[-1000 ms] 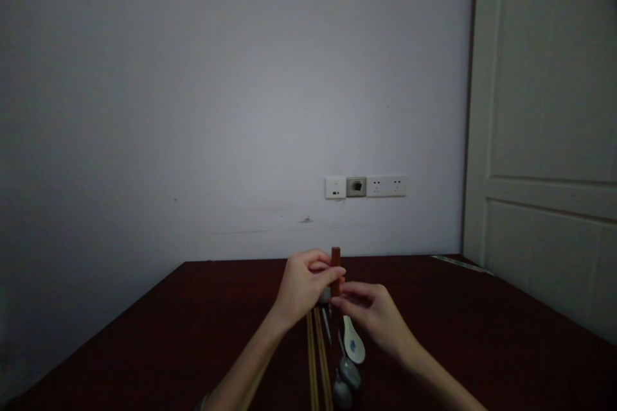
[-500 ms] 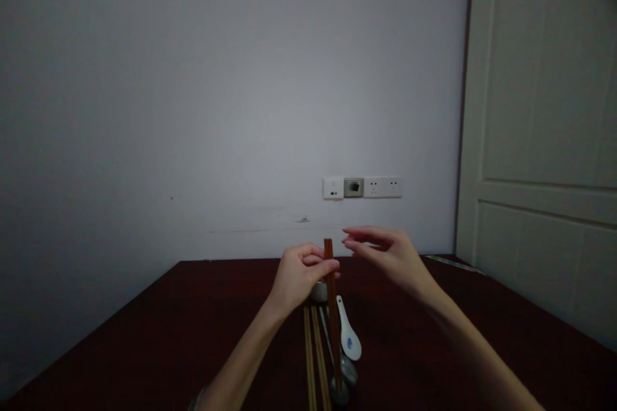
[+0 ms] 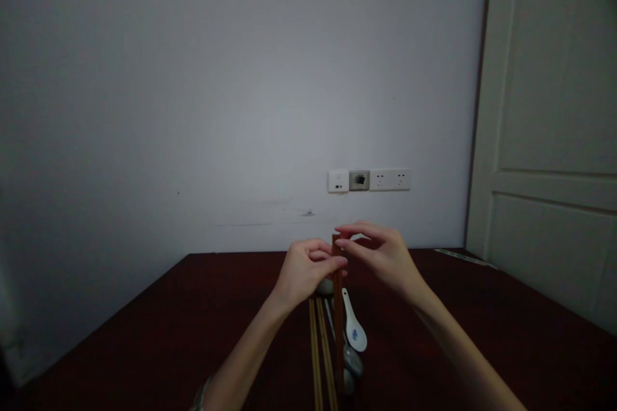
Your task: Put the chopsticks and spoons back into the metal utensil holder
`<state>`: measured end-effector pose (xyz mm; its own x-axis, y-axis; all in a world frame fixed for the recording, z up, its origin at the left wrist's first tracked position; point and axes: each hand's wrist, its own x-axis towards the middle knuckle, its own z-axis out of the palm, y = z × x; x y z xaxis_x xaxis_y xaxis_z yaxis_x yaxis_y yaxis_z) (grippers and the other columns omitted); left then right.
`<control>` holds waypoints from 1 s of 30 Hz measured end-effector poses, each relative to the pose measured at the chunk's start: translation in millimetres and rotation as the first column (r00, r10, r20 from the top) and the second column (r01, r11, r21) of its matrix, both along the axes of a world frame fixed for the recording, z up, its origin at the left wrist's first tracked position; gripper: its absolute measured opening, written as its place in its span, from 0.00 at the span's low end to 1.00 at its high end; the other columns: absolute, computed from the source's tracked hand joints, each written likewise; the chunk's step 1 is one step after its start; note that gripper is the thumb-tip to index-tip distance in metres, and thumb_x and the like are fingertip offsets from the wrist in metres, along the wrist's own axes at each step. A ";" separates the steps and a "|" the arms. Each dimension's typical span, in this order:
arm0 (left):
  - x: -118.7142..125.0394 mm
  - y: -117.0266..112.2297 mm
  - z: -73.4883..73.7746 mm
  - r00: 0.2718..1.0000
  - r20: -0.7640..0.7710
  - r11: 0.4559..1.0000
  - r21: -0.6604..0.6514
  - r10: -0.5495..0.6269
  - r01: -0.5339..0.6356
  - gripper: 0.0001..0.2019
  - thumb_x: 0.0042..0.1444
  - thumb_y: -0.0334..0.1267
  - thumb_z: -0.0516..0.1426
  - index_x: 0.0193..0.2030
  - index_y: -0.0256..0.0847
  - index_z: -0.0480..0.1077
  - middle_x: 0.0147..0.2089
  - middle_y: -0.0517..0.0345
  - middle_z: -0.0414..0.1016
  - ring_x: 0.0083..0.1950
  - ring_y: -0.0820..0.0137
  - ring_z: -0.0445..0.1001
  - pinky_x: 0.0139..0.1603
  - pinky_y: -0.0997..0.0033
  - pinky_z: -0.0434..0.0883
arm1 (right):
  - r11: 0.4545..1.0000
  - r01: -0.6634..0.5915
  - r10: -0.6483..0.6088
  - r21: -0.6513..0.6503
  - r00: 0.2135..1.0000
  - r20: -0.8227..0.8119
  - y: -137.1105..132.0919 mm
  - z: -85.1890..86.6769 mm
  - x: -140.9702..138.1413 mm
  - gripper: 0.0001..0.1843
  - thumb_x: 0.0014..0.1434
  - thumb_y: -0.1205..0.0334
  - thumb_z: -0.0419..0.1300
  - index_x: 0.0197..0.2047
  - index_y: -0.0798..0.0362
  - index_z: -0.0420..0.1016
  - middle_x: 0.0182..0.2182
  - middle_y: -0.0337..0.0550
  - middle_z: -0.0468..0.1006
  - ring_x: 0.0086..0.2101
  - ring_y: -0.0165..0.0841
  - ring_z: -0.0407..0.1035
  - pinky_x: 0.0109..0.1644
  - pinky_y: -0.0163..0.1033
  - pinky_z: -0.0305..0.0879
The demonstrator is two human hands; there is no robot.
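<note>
My left hand (image 3: 303, 273) is closed around the upper part of a reddish-brown pair of chopsticks (image 3: 338, 327), held upright with the lower end down among the spoons. My right hand (image 3: 380, 258) hovers just right of the top end, its thumb and fingertips pinched at the tip. Two light wooden chopsticks (image 3: 319, 353) lie on the table pointing toward me. A white ceramic spoon (image 3: 355, 330) with a blue mark lies to their right, beside metal spoons (image 3: 351, 363).
The dark red table (image 3: 193, 327) reaches to a pale wall with a row of sockets (image 3: 369, 180). A white door (image 3: 554, 141) stands at the right. A thin pale strip (image 3: 465, 257) lies at the table's far right corner.
My right hand rose from beside the sticks' middle to their top end, then closed in on the tip. The left hand kept its hold on the upright sticks.
</note>
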<state>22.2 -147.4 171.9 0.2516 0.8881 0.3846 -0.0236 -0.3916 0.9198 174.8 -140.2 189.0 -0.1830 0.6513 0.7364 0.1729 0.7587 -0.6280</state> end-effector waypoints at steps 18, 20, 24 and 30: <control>1.8 2.3 -0.9 1.000 -0.017 1.000 -0.022 0.006 -0.006 0.11 0.41 0.39 0.62 0.27 0.34 0.67 0.25 0.55 0.75 0.28 0.67 0.75 0.28 0.72 0.71 | 0.999 0.034 -0.034 -0.025 0.999 -0.010 1.0 -1.8 -3.2 0.09 0.47 0.58 0.60 0.30 0.54 0.76 0.28 0.43 0.77 0.29 0.31 0.70 0.32 0.35 0.68; 2.1 3.2 -1.2 0.999 -0.027 1.000 -0.013 0.022 -0.022 0.11 0.41 0.38 0.62 0.26 0.34 0.67 0.24 0.55 0.75 0.28 0.68 0.75 0.28 0.72 0.71 | 0.999 0.038 -0.039 -0.026 0.999 -0.011 1.4 -1.9 -3.3 0.09 0.47 0.59 0.60 0.29 0.54 0.76 0.28 0.43 0.77 0.29 0.31 0.70 0.32 0.35 0.68; 2.2 5.1 -2.5 0.999 -0.040 1.000 0.004 0.028 -0.028 0.11 0.41 0.39 0.62 0.26 0.34 0.68 0.25 0.55 0.75 0.28 0.68 0.75 0.28 0.72 0.71 | 0.998 0.043 -0.043 -0.036 0.999 0.005 2.5 -2.9 -2.8 0.09 0.47 0.59 0.60 0.30 0.55 0.76 0.28 0.43 0.77 0.29 0.31 0.70 0.31 0.35 0.67; 0.7 8.3 -6.0 0.999 -0.043 1.000 0.024 0.007 -0.006 0.11 0.42 0.39 0.62 0.27 0.33 0.67 0.25 0.54 0.75 0.27 0.70 0.74 0.28 0.73 0.70 | 0.997 0.057 -0.058 -0.053 0.998 -0.020 2.7 -5.9 -6.6 0.09 0.47 0.58 0.60 0.29 0.55 0.77 0.28 0.43 0.78 0.29 0.32 0.71 0.31 0.35 0.68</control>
<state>22.8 -139.1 165.9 0.2622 0.8805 0.3949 0.0184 -0.4137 0.9102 168.3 -137.5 183.0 -0.1287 0.6981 0.7043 0.2014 0.7138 -0.6708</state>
